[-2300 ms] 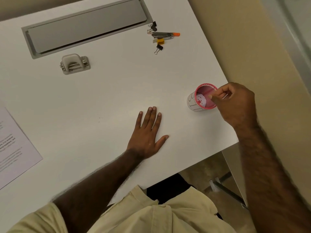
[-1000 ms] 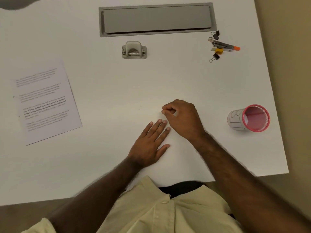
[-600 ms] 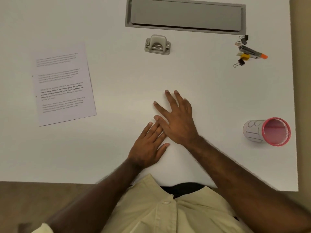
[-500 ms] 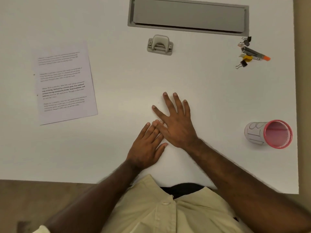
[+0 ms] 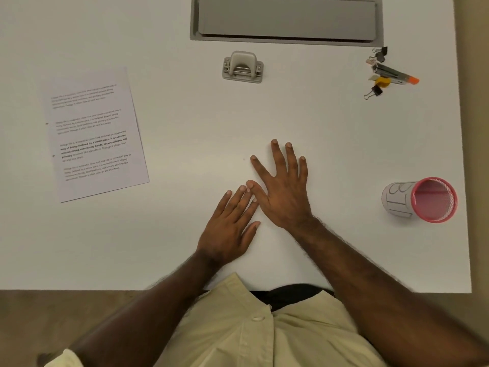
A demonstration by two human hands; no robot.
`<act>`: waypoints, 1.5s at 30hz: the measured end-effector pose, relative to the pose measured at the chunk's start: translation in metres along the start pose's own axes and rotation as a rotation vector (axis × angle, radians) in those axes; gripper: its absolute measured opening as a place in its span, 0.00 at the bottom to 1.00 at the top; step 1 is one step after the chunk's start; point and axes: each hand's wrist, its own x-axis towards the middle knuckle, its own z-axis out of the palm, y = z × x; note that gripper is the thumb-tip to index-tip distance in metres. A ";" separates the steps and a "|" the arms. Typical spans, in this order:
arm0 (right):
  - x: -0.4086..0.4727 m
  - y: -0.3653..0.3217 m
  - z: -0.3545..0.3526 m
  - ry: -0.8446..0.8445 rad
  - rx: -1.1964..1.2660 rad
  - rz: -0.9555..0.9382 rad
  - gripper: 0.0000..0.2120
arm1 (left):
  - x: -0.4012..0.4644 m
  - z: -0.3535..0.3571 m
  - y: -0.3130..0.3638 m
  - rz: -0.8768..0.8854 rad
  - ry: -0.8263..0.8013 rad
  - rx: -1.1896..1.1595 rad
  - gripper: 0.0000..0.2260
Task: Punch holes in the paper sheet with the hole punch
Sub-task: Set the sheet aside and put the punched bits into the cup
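A printed paper sheet (image 5: 96, 133) lies flat on the white desk (image 5: 185, 128) at the left, slightly rotated. A grey hole punch (image 5: 243, 67) stands at the far middle, just below a grey cable flap. My left hand (image 5: 230, 223) rests flat, palm down, near the desk's front edge with its fingers together. My right hand (image 5: 284, 189) lies flat beside it with fingers spread, its thumb touching the left hand's fingertips. Both hands hold nothing. They are well short of the punch and to the right of the sheet.
A grey cable flap (image 5: 287, 18) is set into the desk's far side. Binder clips, an orange-tipped stapler-like tool and a yellow piece (image 5: 385, 72) lie at the far right. A pink mesh cup (image 5: 420, 200) with a white label stands near the right edge.
My right hand came away from the pink cup, closed near the desk's middle, then spread flat beside my left hand. The view swung left, bringing the sheet and punch into sight.
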 end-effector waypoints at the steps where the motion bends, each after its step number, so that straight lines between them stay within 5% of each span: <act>1: 0.001 0.000 -0.001 0.011 0.017 -0.004 0.33 | 0.000 0.000 0.000 0.001 -0.004 -0.001 0.28; 15: 0.006 0.003 -0.003 -0.036 -0.067 -0.012 0.35 | -0.001 0.003 -0.001 -0.002 -0.007 0.021 0.28; 21: -0.005 0.018 -0.009 0.033 0.138 0.030 0.31 | -0.002 0.005 -0.003 0.004 0.009 0.038 0.28; 27: 0.002 0.028 -0.022 0.205 0.479 0.113 0.15 | -0.002 0.007 -0.004 0.010 0.017 0.045 0.28; 45: 0.043 0.027 -0.033 0.032 0.653 0.200 0.07 | -0.002 0.008 -0.003 0.021 0.065 0.037 0.27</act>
